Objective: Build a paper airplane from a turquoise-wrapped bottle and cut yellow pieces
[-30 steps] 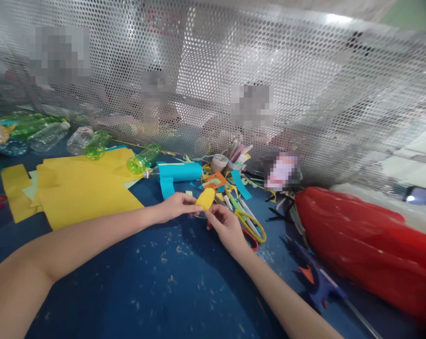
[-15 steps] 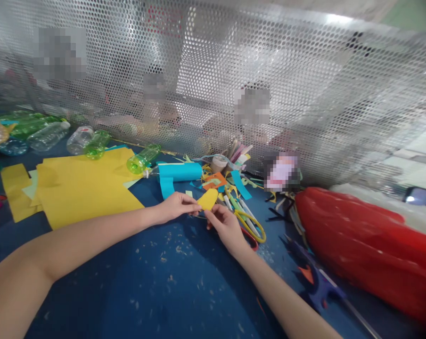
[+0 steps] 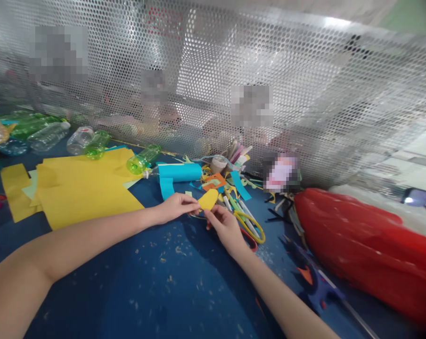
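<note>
Between my fingertips is a small yellow paper cutout (image 3: 208, 200) with a rounded edge. My left hand (image 3: 177, 207) pinches its left corner, and my right hand (image 3: 227, 228) pinches its lower edge. Just behind lies a clear bottle wrapped in blue paper (image 3: 181, 173), one strip of the paper hanging toward me. Beside my right hand are yellow-handled scissors (image 3: 258, 230), a red handle (image 3: 250, 240) and several markers (image 3: 246, 212). Large yellow paper sheets (image 3: 86, 183) lie to the left of my left hand.
Plastic bottles (image 3: 48, 135) lie at the back left. Colored paper scraps (image 3: 215, 181) are scattered in the middle. A red plastic bag (image 3: 364, 245) and a blue glue gun (image 3: 319, 287) are at right. A perforated metal screen (image 3: 206, 61) borders the back, with people behind it.
Almost nothing differs. Both hands keep the yellow cutout in nearly the same place, and the view has shifted very slightly.
</note>
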A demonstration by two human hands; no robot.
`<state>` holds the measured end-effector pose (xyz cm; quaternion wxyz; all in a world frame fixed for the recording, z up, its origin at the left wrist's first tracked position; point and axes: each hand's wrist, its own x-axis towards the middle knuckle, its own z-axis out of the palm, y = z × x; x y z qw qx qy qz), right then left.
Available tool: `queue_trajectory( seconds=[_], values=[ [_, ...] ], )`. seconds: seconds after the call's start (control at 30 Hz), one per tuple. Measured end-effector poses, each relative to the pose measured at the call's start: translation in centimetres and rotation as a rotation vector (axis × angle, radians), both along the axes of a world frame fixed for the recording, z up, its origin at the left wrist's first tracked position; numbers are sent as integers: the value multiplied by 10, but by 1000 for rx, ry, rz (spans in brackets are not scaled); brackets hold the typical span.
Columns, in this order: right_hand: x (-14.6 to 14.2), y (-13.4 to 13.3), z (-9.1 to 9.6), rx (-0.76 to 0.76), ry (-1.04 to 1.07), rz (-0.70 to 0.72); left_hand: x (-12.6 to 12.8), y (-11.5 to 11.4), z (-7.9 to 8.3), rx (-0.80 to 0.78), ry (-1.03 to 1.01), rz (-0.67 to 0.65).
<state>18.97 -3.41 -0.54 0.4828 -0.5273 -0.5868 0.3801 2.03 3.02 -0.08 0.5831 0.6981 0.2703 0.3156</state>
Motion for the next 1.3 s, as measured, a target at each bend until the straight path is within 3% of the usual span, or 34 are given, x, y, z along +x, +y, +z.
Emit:
queue_trajectory(
  seconds=[0.33,0.6,1.3],
  values=[
    [-3,-2,3,-8,-75,1,2,0,-5,-59,-30,-8],
    [-1,-1,-2,14,-8,-30,2,0,-5,-1,-20,62],
    [0,2,-4,32,48,-72,3,-2,1,-108,-81,95]
  ],
)
